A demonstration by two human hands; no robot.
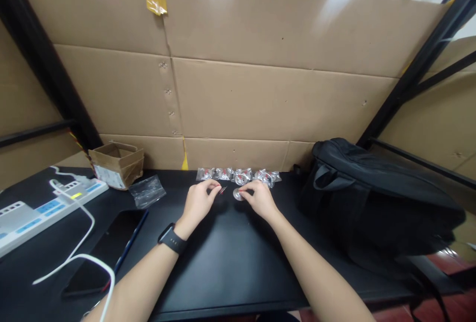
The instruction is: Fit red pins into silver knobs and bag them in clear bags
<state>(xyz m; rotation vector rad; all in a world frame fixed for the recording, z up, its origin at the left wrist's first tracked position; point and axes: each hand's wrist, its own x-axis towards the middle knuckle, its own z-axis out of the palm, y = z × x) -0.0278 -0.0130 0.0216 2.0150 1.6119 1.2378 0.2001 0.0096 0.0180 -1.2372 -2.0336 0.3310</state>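
Observation:
My left hand (200,201) is curled in a pinch on a tiny red piece (223,190) above the black desk (230,257). A black watch (171,238) sits on that wrist. My right hand (259,198) is closed on a small round clear part (238,194) resting at the desk surface. The two hands are a few centimetres apart. Just behind them, a row of several small clear bags (240,175) with red and silver parts lies along the cardboard wall.
A black backpack (368,198) fills the desk's right side. At the left are an open small cardboard box (117,163), an empty clear bag (148,191), a white power strip (40,208) with a white cable (87,257), and a dark pen (130,243). Cardboard panels (260,94) wall the back.

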